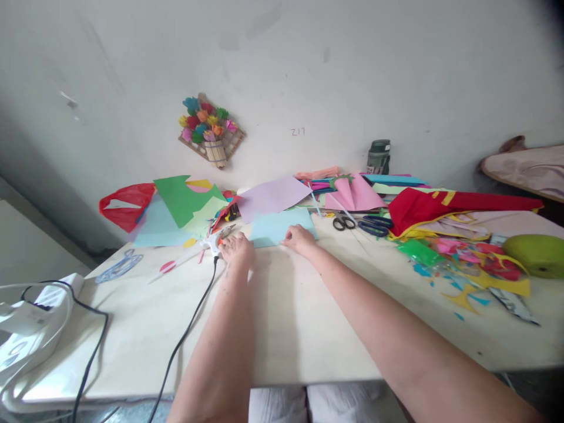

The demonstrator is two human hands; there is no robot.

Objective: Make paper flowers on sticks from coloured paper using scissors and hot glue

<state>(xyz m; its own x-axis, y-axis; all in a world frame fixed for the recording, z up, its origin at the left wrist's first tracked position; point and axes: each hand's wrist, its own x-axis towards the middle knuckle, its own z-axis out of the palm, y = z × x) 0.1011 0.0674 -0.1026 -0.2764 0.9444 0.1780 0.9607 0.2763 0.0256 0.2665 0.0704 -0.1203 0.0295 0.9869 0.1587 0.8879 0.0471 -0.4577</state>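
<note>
A light blue sheet of paper lies flat near the middle of the table. My right hand is at its front edge, with thumb and fingertips pinched on the paper. Just left of the sheet, my left hand rests palm down with fingers stretched forward. Those fingers are right beside a white glue gun with an orange part, and may touch it. From the glue gun a black cord runs toward the table's front edge.
Black scissors and dark blue-handled scissors lie right of the sheet. Coloured papers, including a purple sheet, line the wall. Paper scraps and a green fruit are at right. A power strip stands at left.
</note>
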